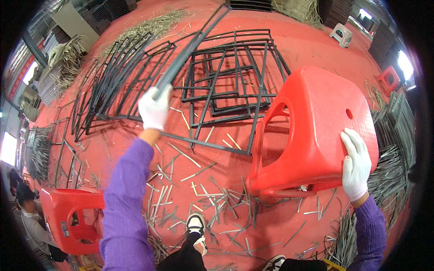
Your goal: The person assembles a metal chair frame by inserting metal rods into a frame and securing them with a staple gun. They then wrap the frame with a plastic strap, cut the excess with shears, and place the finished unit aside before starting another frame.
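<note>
My left hand (154, 108), in a white glove, is closed around the end of a dark frame (190, 47). The frame is seen nearly edge-on and slants up to the far right. On the right, a large red plastic stool (316, 117) with a hole in its seat and big side openings stands tilted toward me. My right hand (356, 163), also gloved in white, grips the seat's right edge, fingers lying over the surface. Beyond my hands, several dark rectangular frames (237, 94) lie overlapping on the floor.
More dark frames (108, 86) lean together at the left. Cut strips (203, 194) litter the red floor, with bundled grey strips (395, 149) at the right. Another red stool (58, 217) and a seated person (34, 221) are at the lower left. A pale stool (341, 35) stands far back.
</note>
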The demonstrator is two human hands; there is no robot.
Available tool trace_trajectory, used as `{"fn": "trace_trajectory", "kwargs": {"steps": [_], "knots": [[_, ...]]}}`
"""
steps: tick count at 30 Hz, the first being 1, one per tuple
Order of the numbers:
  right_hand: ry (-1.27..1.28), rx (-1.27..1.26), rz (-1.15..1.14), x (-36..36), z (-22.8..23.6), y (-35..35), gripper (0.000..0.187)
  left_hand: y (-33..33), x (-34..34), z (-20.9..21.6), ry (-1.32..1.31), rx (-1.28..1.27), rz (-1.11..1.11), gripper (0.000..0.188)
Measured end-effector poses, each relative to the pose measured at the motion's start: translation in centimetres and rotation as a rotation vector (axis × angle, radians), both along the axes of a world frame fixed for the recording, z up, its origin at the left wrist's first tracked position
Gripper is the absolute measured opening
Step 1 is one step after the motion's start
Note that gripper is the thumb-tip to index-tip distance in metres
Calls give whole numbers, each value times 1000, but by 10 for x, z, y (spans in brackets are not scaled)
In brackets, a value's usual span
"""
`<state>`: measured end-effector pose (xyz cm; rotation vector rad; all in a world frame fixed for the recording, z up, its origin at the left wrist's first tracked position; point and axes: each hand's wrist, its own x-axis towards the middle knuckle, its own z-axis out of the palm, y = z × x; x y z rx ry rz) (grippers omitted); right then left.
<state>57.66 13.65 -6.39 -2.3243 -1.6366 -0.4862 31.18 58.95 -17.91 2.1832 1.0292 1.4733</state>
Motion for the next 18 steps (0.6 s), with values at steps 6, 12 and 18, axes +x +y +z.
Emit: {"fn": "trace_trajectory", "kwargs": {"steps": [6,12,18], "knots": [[36,19,-26,-6,-3,-8,45,-29,56,-35,433,84,3,49],[29,24,10,-2,-6,-10,43,-47,157,-53,550,-118,69,85],[-24,45,43,1,-7,-4,44,-157,85,-144,1135,-397,-653,71]]}}
